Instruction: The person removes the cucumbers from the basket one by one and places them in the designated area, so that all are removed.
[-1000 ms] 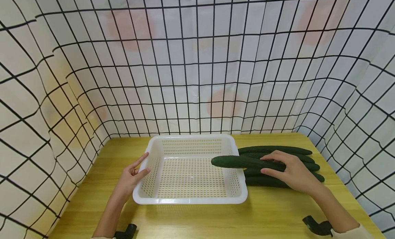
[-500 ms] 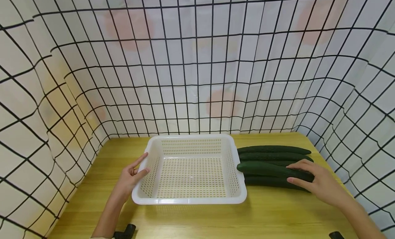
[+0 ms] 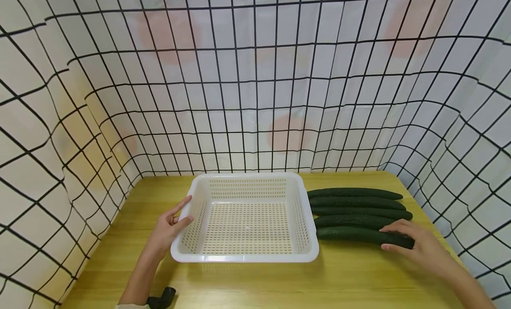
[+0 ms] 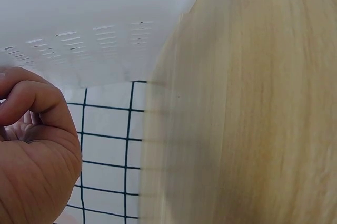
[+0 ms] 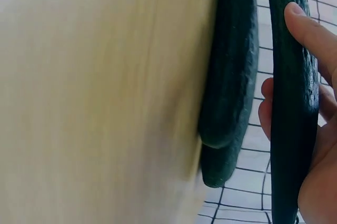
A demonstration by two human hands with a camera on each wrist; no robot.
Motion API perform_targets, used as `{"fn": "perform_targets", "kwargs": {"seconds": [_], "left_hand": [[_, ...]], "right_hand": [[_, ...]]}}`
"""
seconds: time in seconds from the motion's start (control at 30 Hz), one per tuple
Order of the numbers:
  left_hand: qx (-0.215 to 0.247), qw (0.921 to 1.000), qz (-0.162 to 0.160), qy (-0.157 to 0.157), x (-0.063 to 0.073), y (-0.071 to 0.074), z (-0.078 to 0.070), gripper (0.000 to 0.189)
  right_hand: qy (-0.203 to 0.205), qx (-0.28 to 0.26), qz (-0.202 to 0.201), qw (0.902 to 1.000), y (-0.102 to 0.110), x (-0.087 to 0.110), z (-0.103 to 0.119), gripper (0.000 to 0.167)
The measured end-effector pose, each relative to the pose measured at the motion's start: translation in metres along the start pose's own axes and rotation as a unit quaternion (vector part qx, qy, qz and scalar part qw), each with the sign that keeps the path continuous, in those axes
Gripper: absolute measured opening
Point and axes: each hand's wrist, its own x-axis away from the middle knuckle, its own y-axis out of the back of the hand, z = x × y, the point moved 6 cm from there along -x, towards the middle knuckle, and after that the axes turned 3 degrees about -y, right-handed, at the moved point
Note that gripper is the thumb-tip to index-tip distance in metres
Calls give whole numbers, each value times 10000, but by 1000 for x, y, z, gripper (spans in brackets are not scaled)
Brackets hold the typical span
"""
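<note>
Near the front of a row of dark green cucumbers (image 3: 355,202), my right hand (image 3: 415,244) grips the right end of the frontmost cucumber (image 3: 351,234). The right wrist view shows thumb and fingers curled round that cucumber (image 5: 292,103), with other cucumbers (image 5: 229,76) beside it. A white plastic basket (image 3: 247,258) with slotted walls stands left of the row, with nothing inside. On its left rim my left hand (image 3: 169,229) holds on, thumb over the edge and index finger along the outside. In the left wrist view the fingers of the left hand (image 4: 42,145) are curled below the basket wall (image 4: 100,13).
A wooden table (image 3: 247,284) carries everything. Behind it and at both sides rises a black wire grid (image 3: 255,83) before pale cloth. The cucumbers' left ends lie close against the basket's right side. A black wrist mount (image 3: 163,298) sits at the left forearm.
My right hand has carried the cucumber from over the basket's right rim to the right, down to the front of the row. My left hand and the basket have stayed put.
</note>
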Motion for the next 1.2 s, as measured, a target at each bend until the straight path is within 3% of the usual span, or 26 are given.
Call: {"fn": "perform_targets", "kwargs": {"seconds": [0.37,0.63,1.2], "left_hand": [[26,10000,-9,2,-1,-1,0,71],[32,10000,-19,7,0,-1,0,70],[113,9999,-54,3,-1,-1,2,70]], "right_hand": [[-111,121,239,9996,-22,5,5,37],[-72,220,205,9995,-24,3,7,35],[-88,242,549,9982,-32,0,2,34]]}}
